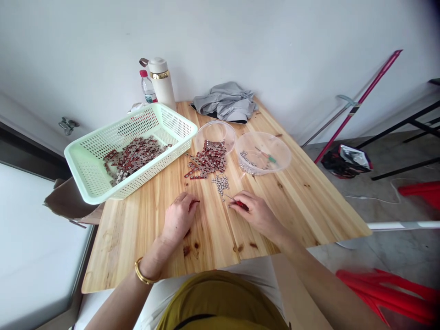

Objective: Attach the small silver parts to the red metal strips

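Note:
My left hand (179, 214) is closed above the wooden table (213, 229), its fingertips pinching a small reddish-brown strip whose end just shows. In my right hand (256, 213) is a thin metal-shafted tool with a red handle (241, 205), its tip pointing left toward a small pile of silver metal beads or nuts (221, 183). Behind that pile lies a heap of reddish-brown strips with silver pieces set in them (209, 159), spilling from a tipped clear plastic bowl (228, 130). Fingers hide most of the left strip.
A pale green basket (172, 153) holds more strips on the left. A clear bowl (283, 158) contains silver pieces and a green-handled tool (271, 158). Behind stand a white flask (164, 89), a bottle (147, 87) and grey cloth (227, 103). Red stools (388, 293) are at the right.

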A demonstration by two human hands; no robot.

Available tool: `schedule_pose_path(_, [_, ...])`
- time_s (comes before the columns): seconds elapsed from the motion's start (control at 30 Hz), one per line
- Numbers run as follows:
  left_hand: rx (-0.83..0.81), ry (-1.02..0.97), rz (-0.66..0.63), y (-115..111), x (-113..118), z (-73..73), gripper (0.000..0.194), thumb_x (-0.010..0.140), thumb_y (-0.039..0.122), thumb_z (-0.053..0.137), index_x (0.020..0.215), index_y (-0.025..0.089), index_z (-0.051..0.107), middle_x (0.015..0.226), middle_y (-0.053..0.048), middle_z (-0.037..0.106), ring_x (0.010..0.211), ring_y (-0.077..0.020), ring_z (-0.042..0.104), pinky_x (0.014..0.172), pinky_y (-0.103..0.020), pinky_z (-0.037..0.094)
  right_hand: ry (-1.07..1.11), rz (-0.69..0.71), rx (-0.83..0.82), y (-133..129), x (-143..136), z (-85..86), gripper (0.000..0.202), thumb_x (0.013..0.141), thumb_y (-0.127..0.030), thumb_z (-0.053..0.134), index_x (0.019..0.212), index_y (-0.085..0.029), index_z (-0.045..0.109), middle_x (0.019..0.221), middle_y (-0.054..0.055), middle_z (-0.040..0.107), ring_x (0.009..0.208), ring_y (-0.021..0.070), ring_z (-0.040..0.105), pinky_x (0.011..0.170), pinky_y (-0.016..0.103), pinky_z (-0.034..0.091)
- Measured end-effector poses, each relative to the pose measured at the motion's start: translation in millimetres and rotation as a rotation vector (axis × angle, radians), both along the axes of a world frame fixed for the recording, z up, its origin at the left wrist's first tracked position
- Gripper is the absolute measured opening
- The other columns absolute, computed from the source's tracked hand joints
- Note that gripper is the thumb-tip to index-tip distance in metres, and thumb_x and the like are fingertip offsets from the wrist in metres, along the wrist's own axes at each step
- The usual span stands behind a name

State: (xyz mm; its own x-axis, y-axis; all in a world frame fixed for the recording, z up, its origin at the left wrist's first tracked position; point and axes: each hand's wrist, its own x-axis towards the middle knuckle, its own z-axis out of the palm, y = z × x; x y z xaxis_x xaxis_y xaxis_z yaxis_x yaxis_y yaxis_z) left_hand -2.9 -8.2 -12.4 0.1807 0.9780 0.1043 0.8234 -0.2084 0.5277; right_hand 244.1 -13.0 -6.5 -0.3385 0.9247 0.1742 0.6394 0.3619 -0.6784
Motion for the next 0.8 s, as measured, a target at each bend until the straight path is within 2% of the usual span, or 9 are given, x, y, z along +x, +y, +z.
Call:
schedule_pose_path(0.1, [-0.006,-0.057,0.006,0,0,0.5,0.015,0.089,0.018,0.052,0.089,0.022,0.066,0.093,-0.002,0.067,0.085,-0.0161,0.064,0.076,-0.026,0.05,-0.017,-0.059,0.018,1,-1,-1.3,0.013,0.092,-0.024,0.052,0.083,-0.021,0.061,0.084,0.004,0.063,0.079,0.0172,0.061,0.072,0.03,0.048])
schedule_pose_path(0.3, [-0.049,-0.167,0.028,1,0,6.0,0.017,0.087,0.014,0.053,0.086,0.021,0.068,0.092,-0.002,0.067,0.085,-0.0157,0.065,0.08,-0.027,0.051,-0.175,0.014,0.024,4,-4,-1.9,0.015,0.09,-0.02,0.05,0.081,-0.022,0.062,0.087,0.003,0.064,0.077,0.0162,0.062,0.068,0.028,0.047])
schedule_pose_path(0.43, [-0.07,-0.155,0.045,4,1,5.1,0.017,0.087,0.015,0.054,0.086,0.022,0.07,0.094,-0.003,0.067,0.085,-0.016,0.065,0.081,-0.028,0.051,-0.261,0.047,0.057,2,-9,-1.6,0.013,0.084,-0.014,0.052,0.076,-0.021,0.058,0.081,0.003,0.061,0.073,0.0166,0.06,0.065,0.028,0.045])
schedule_pose_path(0.63, [-0.084,-0.111,0.046,5,2,4.1,0.018,0.086,0.014,0.055,0.087,0.022,0.071,0.094,-0.002,0.067,0.087,-0.0163,0.064,0.079,-0.026,0.049,-0.119,-0.031,0.129,13,-55,0.2,0.013,0.09,-0.018,0.049,0.08,-0.021,0.056,0.083,0.004,0.06,0.073,0.0162,0.058,0.069,0.029,0.045])
schedule_pose_path(0.8, [-0.099,-0.138,0.044,5,1,4.4,0.022,0.085,0.013,0.055,0.092,0.025,0.072,0.096,-0.001,0.067,0.088,-0.0156,0.064,0.08,-0.025,0.048,-0.215,0.033,0.188,22,-86,-11.2,0.012,0.089,-0.015,0.049,0.082,-0.02,0.058,0.087,0.006,0.06,0.082,0.0196,0.059,0.071,0.03,0.045])
